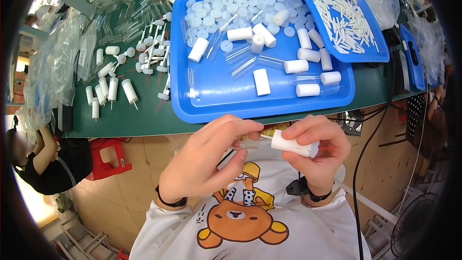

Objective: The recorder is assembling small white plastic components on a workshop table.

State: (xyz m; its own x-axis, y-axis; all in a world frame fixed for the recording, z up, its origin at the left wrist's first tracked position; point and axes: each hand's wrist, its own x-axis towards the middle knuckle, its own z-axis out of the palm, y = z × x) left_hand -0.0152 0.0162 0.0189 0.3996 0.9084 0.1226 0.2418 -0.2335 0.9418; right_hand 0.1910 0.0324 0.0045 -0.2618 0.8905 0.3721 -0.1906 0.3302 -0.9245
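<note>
My right hand [317,147] grips a white foam cylinder [293,143] between thumb and fingers, in front of the table edge. A thin white rod pokes from the cylinder's left end, and a pale cap with red wire shows at its right end. My left hand [207,151] pinches a short clear tube [248,144] just left of the cylinder, apart from it. Beyond my hands a blue tray [231,114] holds loose white cylinders [262,82], clear tubes [244,67] and many translucent discs [208,20].
A second blue tray [382,56] of small white rods overlaps the first at the far right. Capped rods [156,50] and white cylinders [113,89] lie left on the green table [154,115]. A black cable [358,173] hangs at right. A red stool [108,159] stands near a person at left.
</note>
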